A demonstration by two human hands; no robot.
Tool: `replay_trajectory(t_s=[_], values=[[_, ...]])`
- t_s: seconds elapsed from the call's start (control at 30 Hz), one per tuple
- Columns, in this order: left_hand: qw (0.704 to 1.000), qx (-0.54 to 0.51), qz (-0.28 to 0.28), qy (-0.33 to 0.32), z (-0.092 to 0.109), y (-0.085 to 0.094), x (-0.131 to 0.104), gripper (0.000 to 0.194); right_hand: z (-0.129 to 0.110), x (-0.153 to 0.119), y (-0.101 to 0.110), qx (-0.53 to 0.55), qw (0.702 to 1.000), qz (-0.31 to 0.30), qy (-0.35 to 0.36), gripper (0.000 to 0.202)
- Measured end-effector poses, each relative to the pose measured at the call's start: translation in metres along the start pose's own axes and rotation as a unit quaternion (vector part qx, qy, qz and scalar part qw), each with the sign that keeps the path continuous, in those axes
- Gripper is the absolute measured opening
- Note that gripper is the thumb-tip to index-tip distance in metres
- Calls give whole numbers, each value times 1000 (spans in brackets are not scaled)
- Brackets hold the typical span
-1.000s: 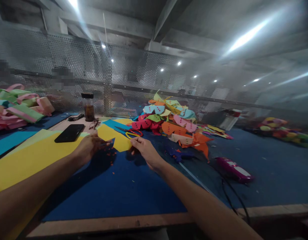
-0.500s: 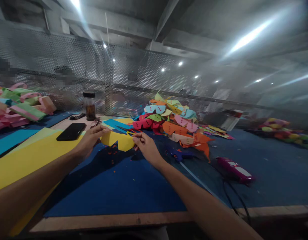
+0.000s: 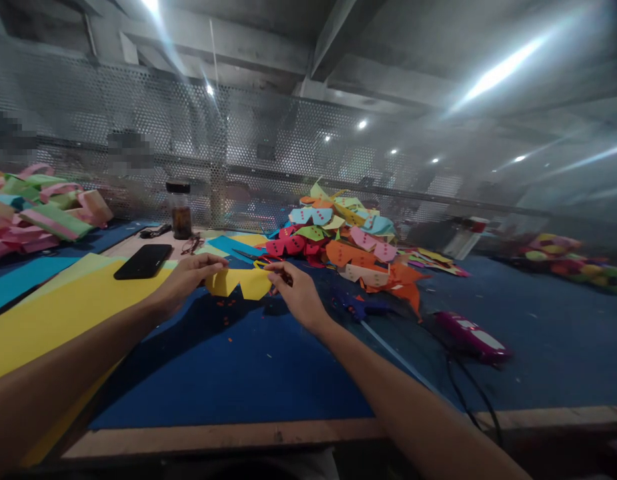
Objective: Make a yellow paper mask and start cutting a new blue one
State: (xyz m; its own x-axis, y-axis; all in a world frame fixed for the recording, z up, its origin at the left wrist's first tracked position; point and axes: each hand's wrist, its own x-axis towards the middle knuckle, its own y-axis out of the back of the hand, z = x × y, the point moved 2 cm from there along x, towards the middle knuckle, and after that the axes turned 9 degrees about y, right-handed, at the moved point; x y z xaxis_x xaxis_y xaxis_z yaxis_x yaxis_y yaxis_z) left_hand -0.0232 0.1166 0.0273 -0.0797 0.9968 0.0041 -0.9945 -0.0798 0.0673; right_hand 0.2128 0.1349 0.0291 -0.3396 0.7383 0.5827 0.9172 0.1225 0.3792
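Note:
A yellow paper cutout point(image 3: 255, 285) with a notch in its lower edge is held up above the blue table surface point(image 3: 228, 380). My left hand point(image 3: 191, 273) pinches its left end between thumb and fingers. At the right end, my right hand point(image 3: 294, 290) grips the paper with thumb and fingertips. Just behind the cutout lie scissors point(image 3: 248, 255), partly hidden, with a yellow loop near my right fingers. Small orange scraps point(image 3: 226, 304) lie on the table below the paper.
Left are yellow sheets point(image 3: 63, 307), a black phone point(image 3: 143, 261) and a lidded jar point(image 3: 181, 213). A pile of coloured paper masks point(image 3: 338, 233) stands behind my right hand. Right lie a blue glue gun point(image 3: 361, 307) and a purple device point(image 3: 472, 337) with a cable.
My left hand's fingers have shifted right along the top of the yellow cutout, which is tilted a little differently. My right hand has barely moved.

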Motion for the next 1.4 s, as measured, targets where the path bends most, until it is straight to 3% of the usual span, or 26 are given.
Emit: replay_trajectory(t_s=[0.3, 1.1, 1.4], values=[[998, 47, -28, -21, -3, 1, 2, 28, -9, -1, 2, -38, 999, 2, 14, 16], [999, 39, -24, -28, 0, 2, 4, 28, 2, -1, 5, -124, 992, -5, -6, 25], [998, 47, -28, -38, -7, 6, 9, 28, -1, -2, 4, -97, 995, -6, -3, 23]])
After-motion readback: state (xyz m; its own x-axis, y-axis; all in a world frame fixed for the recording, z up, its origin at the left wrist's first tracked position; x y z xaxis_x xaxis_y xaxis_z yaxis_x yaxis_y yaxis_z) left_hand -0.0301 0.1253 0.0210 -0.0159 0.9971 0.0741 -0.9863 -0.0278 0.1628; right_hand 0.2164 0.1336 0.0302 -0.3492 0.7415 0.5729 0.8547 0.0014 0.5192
